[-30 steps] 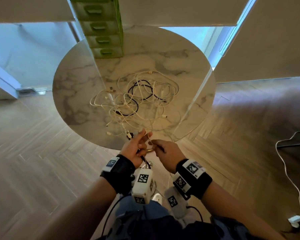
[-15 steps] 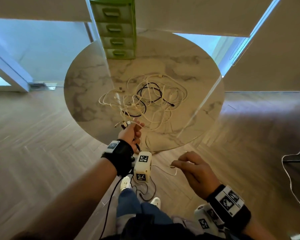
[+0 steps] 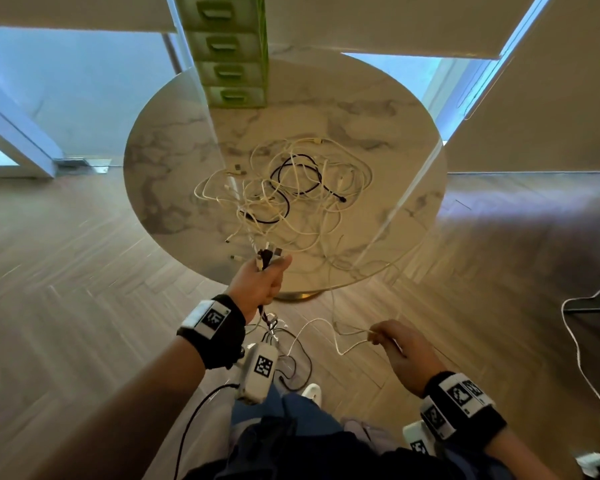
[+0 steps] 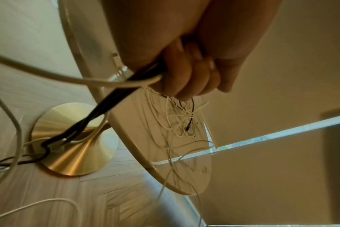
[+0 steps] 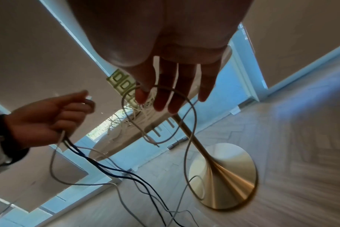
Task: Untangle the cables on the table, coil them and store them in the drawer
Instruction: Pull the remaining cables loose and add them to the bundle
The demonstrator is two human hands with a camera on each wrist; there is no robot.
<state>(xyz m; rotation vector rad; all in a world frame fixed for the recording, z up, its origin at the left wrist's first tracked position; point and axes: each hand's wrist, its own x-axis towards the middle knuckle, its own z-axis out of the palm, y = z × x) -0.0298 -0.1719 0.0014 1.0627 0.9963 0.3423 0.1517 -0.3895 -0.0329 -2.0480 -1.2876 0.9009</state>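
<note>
Your left hand (image 3: 262, 282) sits at the near rim of the desk (image 3: 160, 174), just below the middle of the head view, fingers curled tight round a bundle of cable ends (image 3: 269, 254). The plugs stick up out of the fist, and black and white tails drop from its underside toward the floor.

Your right hand (image 3: 400, 351) is lower and to the right, well clear of the desk and out over the floor. Its thumb and forefinger pinch a single white cable (image 3: 333, 292) while the other fingers stay straight and spread, as the right wrist view shows.

That white cable is what the next move depends on. From the pinch it climbs up the frame, crosses the desk's near rim and disappears into the tangle of cables (image 3: 291, 188) lying in the middle of the desk. Its long axis therefore runs from lower right to upper centre, away from you.

The tangle lies straight ahead of your left hand, which is much the nearer of the two. The green drawer unit (image 3: 232, 57) stands beyond it at the far rim, top centre of the frame.

My reading is that drawing the strand further toward lower right, with the left fist as anchor, would slide it out along its own line.
</note>
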